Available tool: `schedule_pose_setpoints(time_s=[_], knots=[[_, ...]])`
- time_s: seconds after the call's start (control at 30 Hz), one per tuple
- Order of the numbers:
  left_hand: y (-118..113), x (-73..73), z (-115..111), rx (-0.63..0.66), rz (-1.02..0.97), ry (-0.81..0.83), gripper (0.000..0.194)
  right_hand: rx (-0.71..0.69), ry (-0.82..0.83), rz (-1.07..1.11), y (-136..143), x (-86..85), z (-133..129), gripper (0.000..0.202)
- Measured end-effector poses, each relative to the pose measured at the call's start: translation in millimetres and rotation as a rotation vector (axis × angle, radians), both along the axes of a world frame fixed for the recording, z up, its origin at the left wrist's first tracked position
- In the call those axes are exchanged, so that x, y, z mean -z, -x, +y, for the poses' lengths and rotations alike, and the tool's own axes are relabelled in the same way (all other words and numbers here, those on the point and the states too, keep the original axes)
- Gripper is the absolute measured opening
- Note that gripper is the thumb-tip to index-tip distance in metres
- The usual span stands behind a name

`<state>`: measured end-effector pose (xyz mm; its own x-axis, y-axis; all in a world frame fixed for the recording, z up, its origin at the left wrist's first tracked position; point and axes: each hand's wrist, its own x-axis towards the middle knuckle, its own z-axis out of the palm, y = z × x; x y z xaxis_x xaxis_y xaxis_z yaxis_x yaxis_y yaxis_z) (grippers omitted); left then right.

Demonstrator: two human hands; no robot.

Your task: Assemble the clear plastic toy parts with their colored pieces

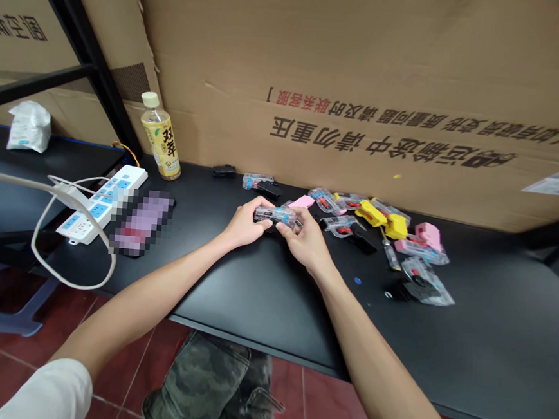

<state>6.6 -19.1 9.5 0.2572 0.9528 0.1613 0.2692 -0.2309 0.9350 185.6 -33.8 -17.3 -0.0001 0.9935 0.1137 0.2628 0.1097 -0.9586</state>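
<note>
Over the middle of the dark table, my left hand (249, 223) and my right hand (306, 237) grip one small clear plastic toy gun (275, 215) between them. Blue and dark parts show through its clear body, and the fingers hide both its ends. My left thumb and right thumb press on the near side. Just behind my right hand lies a pink piece (302, 202). Farther back sits another clear toy gun (257, 182) with a black part. To the right of my right hand lies a clear toy gun (340, 226) beside a black piece (363, 239).
Several clear toy guns (428, 282) with yellow pieces (372, 213) and pink pieces (428, 235) are strewn at the right, near a screwdriver (392, 254). At the left are a power strip (103, 205), a pixelated phone (145, 221) and a yellow bottle (162, 139). Cardboard (368, 61) stands behind.
</note>
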Motion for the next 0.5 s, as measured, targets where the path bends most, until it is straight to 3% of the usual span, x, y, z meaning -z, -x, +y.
schedule_pose_setpoints(time_s=[0.5], knots=[[-0.8, -2.9, -1.8, -0.012, 0.005, 0.008, 0.024, 0.001, -0.014, 0.007, -0.1, 1.8, 1.2, 0.043]])
